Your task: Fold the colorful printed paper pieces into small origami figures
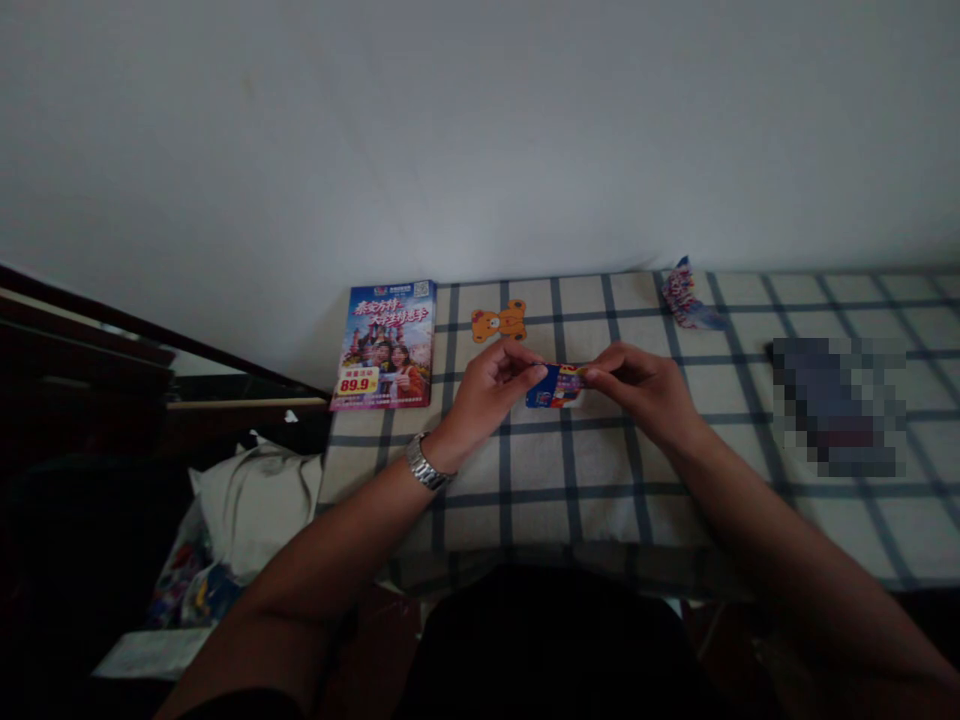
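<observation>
Both hands pinch a small folded piece of printed paper [556, 388], blue with purple, red and yellow patches, above the checked tablecloth. My left hand [501, 378], with a metal-band watch [429, 463] on the wrist, grips its left top corner between thumb and forefinger. At the right top corner, the thumb and forefinger of my right hand [634, 378] are closed on the same paper. Behind my left hand lies a flat orange-brown bear figure [499, 321]. A stack of colourful printed flyers [397, 345] marked 89.9 rests to the left.
A crumpled or folded patterned paper piece [688, 295] stands near the wall at the back right. Farther right is a dark, pixelated object [832, 410]. The checked tablecloth [495, 510] covers the table against the wall. White bags [255, 500] sit below, left of the table.
</observation>
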{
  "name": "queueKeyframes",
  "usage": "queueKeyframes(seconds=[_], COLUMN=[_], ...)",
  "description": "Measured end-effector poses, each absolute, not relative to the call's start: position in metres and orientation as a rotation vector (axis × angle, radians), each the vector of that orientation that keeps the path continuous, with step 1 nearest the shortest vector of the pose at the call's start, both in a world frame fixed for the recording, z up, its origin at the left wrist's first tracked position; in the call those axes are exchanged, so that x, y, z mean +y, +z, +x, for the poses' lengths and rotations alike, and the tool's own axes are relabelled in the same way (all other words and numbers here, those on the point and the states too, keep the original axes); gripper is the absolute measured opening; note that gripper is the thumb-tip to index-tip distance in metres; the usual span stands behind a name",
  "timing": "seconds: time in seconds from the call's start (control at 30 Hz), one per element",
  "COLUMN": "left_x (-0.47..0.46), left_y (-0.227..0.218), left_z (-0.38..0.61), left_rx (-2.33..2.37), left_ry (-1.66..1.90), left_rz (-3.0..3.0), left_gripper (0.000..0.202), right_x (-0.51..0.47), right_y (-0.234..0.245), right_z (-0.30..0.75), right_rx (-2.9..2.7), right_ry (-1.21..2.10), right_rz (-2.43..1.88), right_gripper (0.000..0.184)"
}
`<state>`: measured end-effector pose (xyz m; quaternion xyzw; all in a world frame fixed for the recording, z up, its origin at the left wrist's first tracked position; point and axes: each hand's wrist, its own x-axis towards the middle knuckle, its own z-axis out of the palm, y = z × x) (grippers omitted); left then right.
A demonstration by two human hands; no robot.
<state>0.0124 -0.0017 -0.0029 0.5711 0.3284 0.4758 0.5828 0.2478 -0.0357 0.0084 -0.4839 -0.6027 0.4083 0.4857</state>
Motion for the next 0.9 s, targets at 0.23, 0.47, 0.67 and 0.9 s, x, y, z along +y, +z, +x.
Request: queueKeyframes(seconds=[0.23,0.47,0.67,0.9], left_x=[0.000,0.000,-0.002,-0.003], left_y=[-0.005,-0.005,-0.004,-0.006], left_z=[0.013,0.012,0.011,0.011], left_rx=[0.785,0.826,0.846,0.861], left_ry=[1.141,1.067,1.010,0.987], left_rz=[1.364,1.407,1.468,1.545], left_gripper=[0.025,0.034,0.036,0.033], right_x=[-0.034,-0.037,-0.038,-0.039], right_y=[0.005,0.005,0.007,0.009], right_z=[0.243,0.238,0.238,0.237], right_rx=[-1.362,-1.372,-1.379,-1.407], right_ry=[1.053,1.030,0.981,1.004], right_rz=[-1.236,-1.228,-1.279,-1.248], right_gripper=[0.026,0.027,0.027,0.025])
